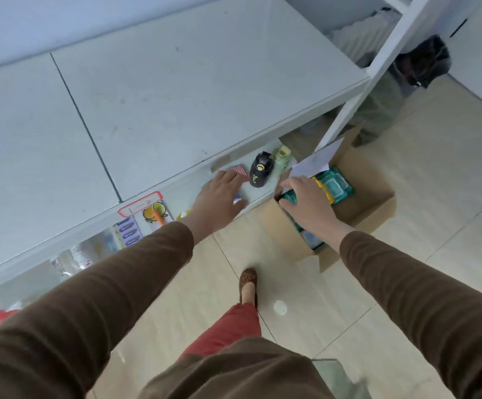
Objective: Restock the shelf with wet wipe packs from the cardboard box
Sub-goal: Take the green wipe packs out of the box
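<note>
Hands apart: your right hand [308,207] grips a green pack [290,195] in the cardboard box [372,208], your left hand [219,197] rests spread on the lower shelf [260,194].

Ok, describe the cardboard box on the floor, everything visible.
The cardboard box is plain brown, open-topped, sitting on the tiled floor beside the white shelf's right end. A white sheet lies over its far corner. Green wet wipe packs fill its left side. The right hand reaches in, over a pack.
</note>
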